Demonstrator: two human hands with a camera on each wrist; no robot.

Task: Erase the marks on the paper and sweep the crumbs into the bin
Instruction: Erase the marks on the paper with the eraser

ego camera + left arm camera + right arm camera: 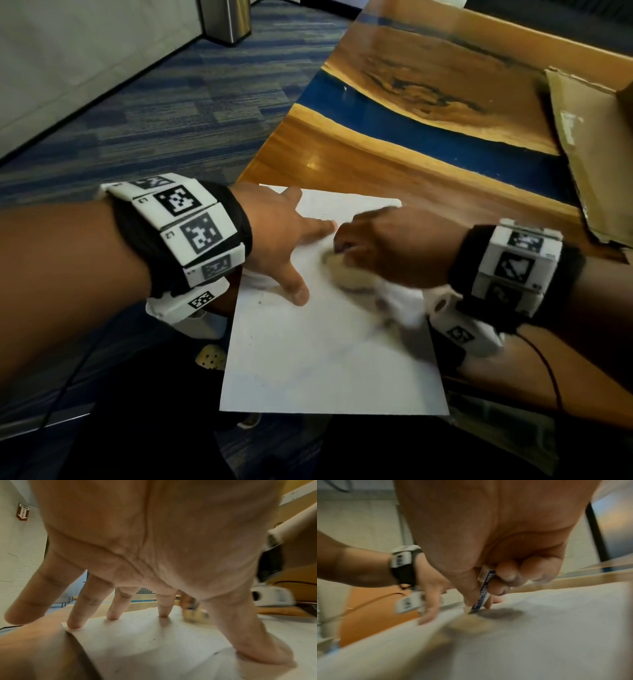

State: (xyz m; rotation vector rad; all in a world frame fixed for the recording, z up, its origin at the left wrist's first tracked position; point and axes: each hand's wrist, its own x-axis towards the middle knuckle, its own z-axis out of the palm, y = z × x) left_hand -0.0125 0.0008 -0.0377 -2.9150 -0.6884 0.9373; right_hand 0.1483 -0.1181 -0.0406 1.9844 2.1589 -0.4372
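Note:
A white sheet of paper lies on the near corner of the wooden table. My left hand presses it flat with spread, straight fingers on its upper left part. My right hand pinches a white eraser in a blue sleeve and holds its tip down on the paper, just right of the left fingertips. That hand is motion-blurred. A few small dark specks dot the paper near the left hand. The eraser shows as a pale blur in the head view.
A flat cardboard box lies on the table's right side. A metal bin stands on the blue carpet far beyond the table's left edge. The paper's near edge overhangs the table towards me.

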